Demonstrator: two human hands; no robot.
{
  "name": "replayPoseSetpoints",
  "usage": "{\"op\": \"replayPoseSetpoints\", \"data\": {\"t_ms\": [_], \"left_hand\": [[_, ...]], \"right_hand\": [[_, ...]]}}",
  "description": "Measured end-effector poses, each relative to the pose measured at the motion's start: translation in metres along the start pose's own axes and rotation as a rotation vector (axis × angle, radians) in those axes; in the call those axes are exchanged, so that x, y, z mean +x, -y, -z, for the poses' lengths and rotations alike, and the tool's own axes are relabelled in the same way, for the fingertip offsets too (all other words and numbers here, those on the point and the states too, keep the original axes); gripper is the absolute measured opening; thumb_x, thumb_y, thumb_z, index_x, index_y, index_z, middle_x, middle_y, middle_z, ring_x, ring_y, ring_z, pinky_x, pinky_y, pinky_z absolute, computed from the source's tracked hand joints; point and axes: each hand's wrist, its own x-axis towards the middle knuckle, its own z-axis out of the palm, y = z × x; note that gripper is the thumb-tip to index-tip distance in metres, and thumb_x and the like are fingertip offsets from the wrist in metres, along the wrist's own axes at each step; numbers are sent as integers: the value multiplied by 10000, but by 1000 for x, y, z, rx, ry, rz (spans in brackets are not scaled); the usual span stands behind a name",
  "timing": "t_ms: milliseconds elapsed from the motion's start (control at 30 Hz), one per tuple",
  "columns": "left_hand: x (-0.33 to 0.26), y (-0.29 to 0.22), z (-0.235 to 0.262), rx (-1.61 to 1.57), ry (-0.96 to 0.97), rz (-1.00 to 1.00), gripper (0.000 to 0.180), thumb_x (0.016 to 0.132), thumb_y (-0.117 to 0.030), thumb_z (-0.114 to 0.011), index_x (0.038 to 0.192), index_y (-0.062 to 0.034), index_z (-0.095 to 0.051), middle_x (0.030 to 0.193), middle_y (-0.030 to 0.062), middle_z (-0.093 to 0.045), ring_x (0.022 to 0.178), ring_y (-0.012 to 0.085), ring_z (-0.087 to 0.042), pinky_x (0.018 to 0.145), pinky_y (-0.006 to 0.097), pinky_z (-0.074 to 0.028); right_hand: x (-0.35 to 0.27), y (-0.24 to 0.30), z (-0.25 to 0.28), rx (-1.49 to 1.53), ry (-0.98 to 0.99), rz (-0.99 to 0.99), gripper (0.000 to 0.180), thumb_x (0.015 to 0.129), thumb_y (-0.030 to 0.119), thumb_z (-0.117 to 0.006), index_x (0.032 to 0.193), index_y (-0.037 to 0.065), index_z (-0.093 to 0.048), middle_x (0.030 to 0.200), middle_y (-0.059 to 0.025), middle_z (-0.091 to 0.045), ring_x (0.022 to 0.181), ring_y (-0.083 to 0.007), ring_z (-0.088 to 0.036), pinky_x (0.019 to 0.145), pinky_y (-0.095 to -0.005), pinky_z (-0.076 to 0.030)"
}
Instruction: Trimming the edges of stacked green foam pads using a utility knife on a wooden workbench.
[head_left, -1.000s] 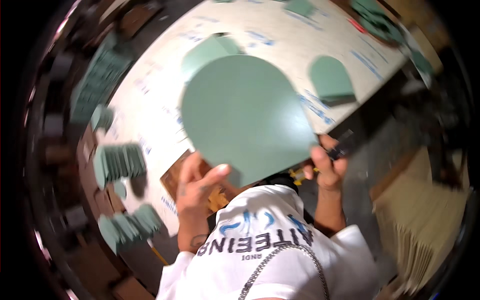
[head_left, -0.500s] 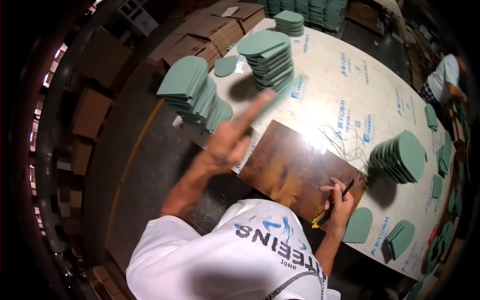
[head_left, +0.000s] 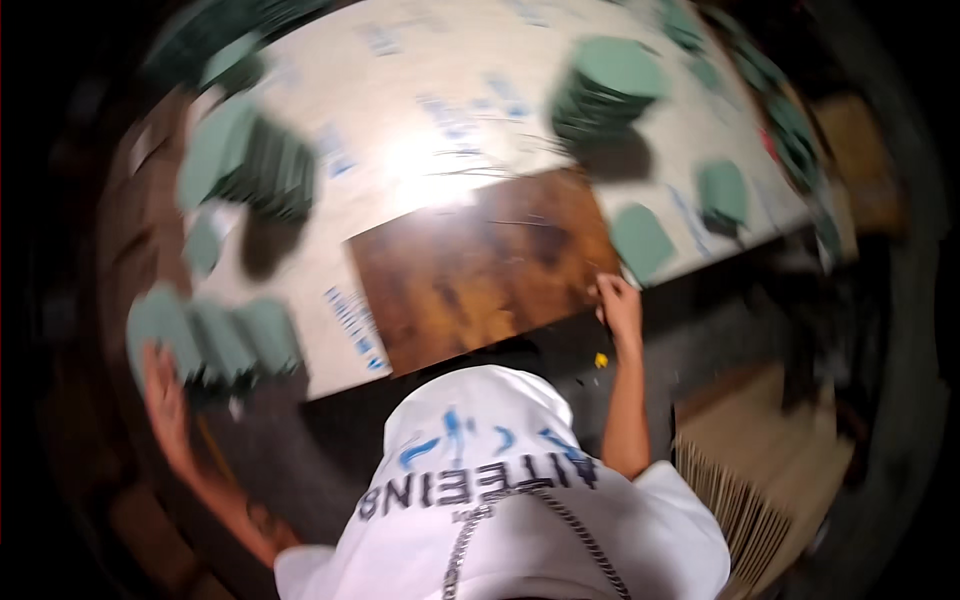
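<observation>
The person's white shirt [head_left: 520, 500] filled the nearest part of the view, a chain hanging down it. The right hand [head_left: 617, 300] rested at the near edge of the tabletop [head_left: 450, 140], fingers curled at the corner of a dark brown wooden board [head_left: 480, 270]; motion blur kept me from telling whether it gripped anything. The left hand [head_left: 162, 395] was stretched out to the tabletop's near left corner, fingers spread and loose, just beside a row of green arched pieces [head_left: 215, 340] without clasping them. A single green piece [head_left: 640, 240] lay flat beside the board. Farther back stood a leaning green stack [head_left: 250, 165] and a taller stack [head_left: 605, 90] toward the far edge.
</observation>
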Motion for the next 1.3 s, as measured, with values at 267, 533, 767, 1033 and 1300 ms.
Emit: {"op": "replayPoseSetpoints", "data": {"t_ms": [267, 533, 767, 1033, 1300], "left_hand": [[18, -117, -389, -273, 410, -206, 377, 1071, -226, -499, 1313, 37, -621, 1168, 130, -694, 1081, 217, -654, 973, 330, -509], [-133, -139, -740, -308, 963, 436, 515, 1032, -274, -538, 1482, -53, -422, 1352, 180, -569, 1210, 309, -566, 995, 401, -515], [-139, -138, -764, -449, 870, 641, 529, 931, -215, -574, 1429, -103, -437, 1273, 163, -530, 1090, 321, -542, 881, 451, -556], [-138, -105, -659, -255, 792, 552, 720, 957, -220, -566, 1595, -82, -262, 1513, 172, -430, 1343, 320, -451, 1107, 463, -372], [-77, 32, -567, 113, 904, -278, 624, 935, -270, -678, 1383, 121, -489, 1282, 313, -586, 1185, 425, -576, 1001, 450, -478]], "right_hand": [[111, -83, 180, -557, -685, 44, 547, 869, 378, -734, 1269, 19, -637, 1277, -226, -641, 1155, -403, -624, 970, -473, -497], [171, -76, 135, -569, -337, 184, 646, 833, 296, -754, 1396, 42, -566, 1341, -213, -604, 1238, -378, -582, 1038, -432, -478], [160, -111, 140, -277, -278, 95, 426, 734, 273, -803, 1034, -21, -732, 958, -250, -730, 904, -338, -738, 775, -436, -564], [67, -105, 25, -110, -136, -83, 504, 829, 324, -763, 1282, 116, -691, 1256, -289, -583, 1118, -406, -639, 971, -443, -529], [-6, -142, -85, -66, 3, 117, 512, 870, 272, -726, 1338, 80, -651, 991, -192, -726, 843, -279, -695, 778, -388, -561]]}}
